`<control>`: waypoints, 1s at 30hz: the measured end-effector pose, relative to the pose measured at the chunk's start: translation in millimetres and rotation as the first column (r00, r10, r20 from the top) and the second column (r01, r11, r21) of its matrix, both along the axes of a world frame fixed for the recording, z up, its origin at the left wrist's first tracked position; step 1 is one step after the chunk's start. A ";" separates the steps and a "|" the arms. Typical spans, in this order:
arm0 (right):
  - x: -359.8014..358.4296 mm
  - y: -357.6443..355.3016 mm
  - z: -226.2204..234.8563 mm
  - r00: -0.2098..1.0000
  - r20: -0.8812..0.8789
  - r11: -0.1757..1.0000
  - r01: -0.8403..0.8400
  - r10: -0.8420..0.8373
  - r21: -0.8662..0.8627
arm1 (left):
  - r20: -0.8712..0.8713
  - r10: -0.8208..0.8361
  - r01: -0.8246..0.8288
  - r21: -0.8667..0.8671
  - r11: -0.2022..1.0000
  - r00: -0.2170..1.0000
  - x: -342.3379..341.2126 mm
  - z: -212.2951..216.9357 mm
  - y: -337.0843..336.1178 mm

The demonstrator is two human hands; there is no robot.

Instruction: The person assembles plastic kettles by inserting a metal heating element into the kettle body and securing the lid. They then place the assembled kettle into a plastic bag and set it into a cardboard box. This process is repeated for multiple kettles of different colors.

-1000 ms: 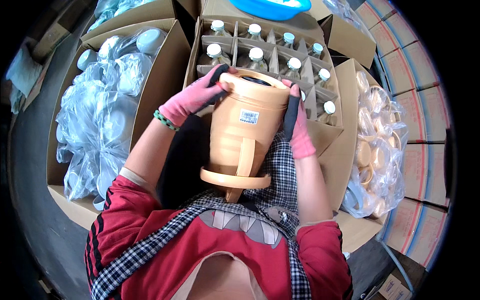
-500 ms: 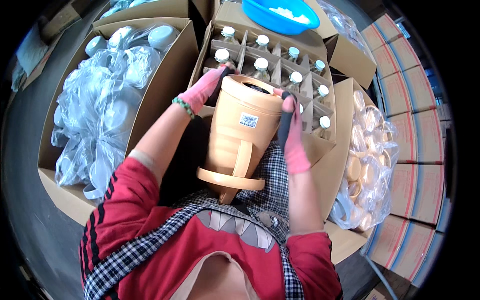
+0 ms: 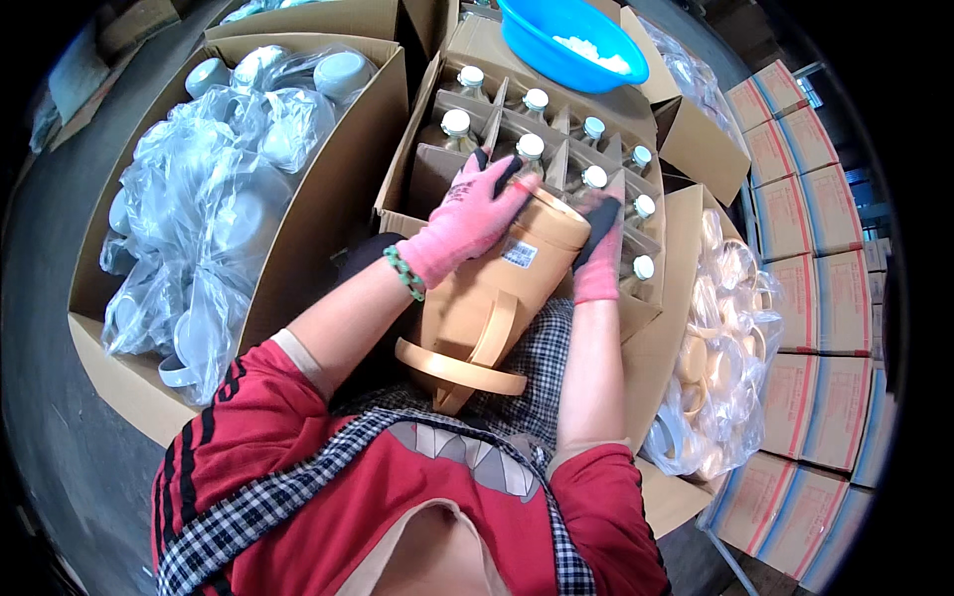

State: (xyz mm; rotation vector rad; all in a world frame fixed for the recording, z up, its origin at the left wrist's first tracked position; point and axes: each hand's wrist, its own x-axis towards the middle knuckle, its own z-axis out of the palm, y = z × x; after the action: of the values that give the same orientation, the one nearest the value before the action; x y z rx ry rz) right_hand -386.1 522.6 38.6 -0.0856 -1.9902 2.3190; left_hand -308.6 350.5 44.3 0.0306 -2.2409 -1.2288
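A peach plastic jug (image 3: 469,316) stands tilted in my lap with its round open end up, leaning right. A loop handle, a wide ring and a pointed spout are at its lower end. A white barcode label is on its side. My left hand (image 3: 474,219), in a pink glove with dark fingertips, is closed over the left of the upper rim. At the right of that rim is my right hand (image 3: 599,243), gloved the same way, its dark palm side against the jug. Motion smears the right fingers. The jug's inside is hidden.
Ahead, a divided carton (image 3: 422,184) holds several white-capped glass bottles (image 3: 530,147). A blue basin (image 3: 527,45) with white pieces sits beyond. Bagged grey cups fill the left carton (image 3: 333,149); bagged peach parts (image 3: 711,348) lie in the right one. Stacked cartons (image 3: 810,298) stand far right.
My left hand has slid from the jug's left side onto its upper rim. The jug's upper end has tipped to the right. My right hand has shifted slightly right along the rim.
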 end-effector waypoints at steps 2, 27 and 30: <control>41.7 -25.4 26.1 0.961 0.031 0.932 -0.273 0.274 0.236 | 0.364 -0.347 0.162 0.452 0.877 0.864 -10.3 -1.7 -36.9; 43.8 -12.8 -1.5 0.965 -0.066 0.956 -0.242 0.255 0.166 | 0.218 -0.392 0.152 0.675 0.722 0.894 -7.7 -18.6 -44.0; -0.9 7.5 0.3 0.948 0.189 0.941 -0.202 0.257 -0.270 | 0.123 -0.124 0.104 0.153 0.983 0.985 31.7 18.6 -5.4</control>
State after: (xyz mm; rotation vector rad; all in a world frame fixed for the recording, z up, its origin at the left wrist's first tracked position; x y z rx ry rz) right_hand -387.0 530.2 39.0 -0.1394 -1.8788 2.8170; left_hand -276.9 345.1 63.0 0.0417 -2.2873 -1.4913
